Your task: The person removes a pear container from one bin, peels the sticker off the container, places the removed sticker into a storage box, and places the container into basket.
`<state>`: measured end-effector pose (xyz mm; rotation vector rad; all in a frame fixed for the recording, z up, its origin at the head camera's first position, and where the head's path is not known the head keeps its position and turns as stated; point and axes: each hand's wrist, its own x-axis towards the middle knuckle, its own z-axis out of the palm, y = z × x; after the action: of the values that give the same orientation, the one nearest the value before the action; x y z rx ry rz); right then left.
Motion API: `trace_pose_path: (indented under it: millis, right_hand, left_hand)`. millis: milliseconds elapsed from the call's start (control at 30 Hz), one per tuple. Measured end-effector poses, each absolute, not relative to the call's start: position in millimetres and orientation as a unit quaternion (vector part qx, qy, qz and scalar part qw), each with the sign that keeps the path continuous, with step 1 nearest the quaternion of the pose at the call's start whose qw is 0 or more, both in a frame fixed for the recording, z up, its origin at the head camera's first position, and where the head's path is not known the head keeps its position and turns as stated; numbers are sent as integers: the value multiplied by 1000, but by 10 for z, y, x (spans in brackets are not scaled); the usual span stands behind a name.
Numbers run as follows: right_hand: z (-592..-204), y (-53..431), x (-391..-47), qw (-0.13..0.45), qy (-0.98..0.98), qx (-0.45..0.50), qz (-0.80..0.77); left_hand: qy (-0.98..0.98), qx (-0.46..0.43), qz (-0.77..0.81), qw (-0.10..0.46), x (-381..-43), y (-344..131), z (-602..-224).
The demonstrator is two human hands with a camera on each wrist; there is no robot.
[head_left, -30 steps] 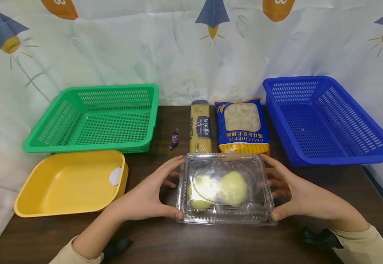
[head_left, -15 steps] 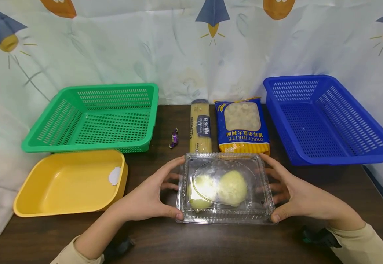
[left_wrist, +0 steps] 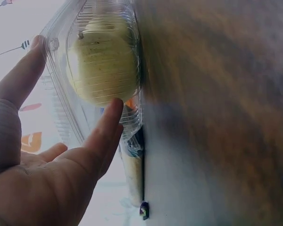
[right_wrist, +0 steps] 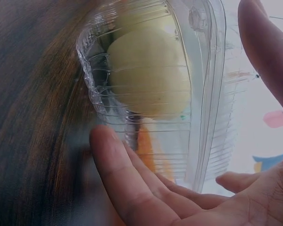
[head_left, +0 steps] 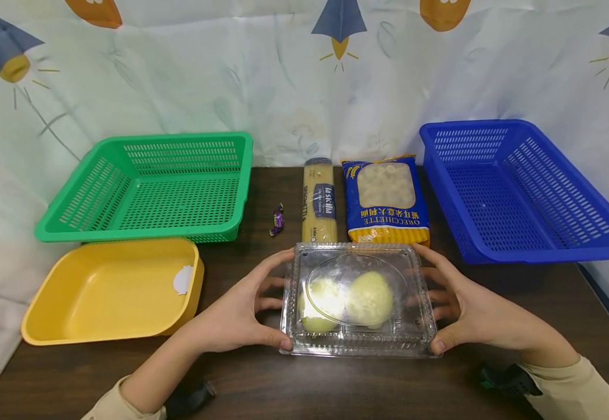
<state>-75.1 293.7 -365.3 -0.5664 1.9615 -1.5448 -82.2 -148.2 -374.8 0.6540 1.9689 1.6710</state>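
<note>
A clear plastic clamshell box with two round, pale yellow-green pieces inside lies between my hands in the head view. My left hand holds its left side, thumb at the near corner and index finger at the far one. On the opposite side my right hand grips it likewise. Fingers of the left hand touch the box wall in the left wrist view. In the right wrist view, fingers lie close along the other wall. The lid is down.
Behind the box lie a spaghetti pack, a blue orecchiette bag and a purple-wrapped candy. A green basket and yellow tub stand left. To the right is a blue basket. A printed curtain hangs behind.
Some fingers beneath both hands shift slightly against the box sides. Box and other things stay in place.
</note>
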Motion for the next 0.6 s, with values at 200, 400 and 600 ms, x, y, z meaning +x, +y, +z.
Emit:
trace_pose_path:
  millis: [200, 400, 600]
  right_hand:
    - [-3679, 2934, -756, 274, 733, -229, -579]
    - [-3705, 2945, -767, 256, 755, -218, -563]
    - [-3723, 2955, -773, 249, 756, -217, -565]
  left_hand:
    - [717, 231, 615, 235, -812, -1480, -3728]
    - [717, 230, 617, 227, -809, -1486, -3728]
    - [711, 236, 624, 221, -813, -1483, -3725]
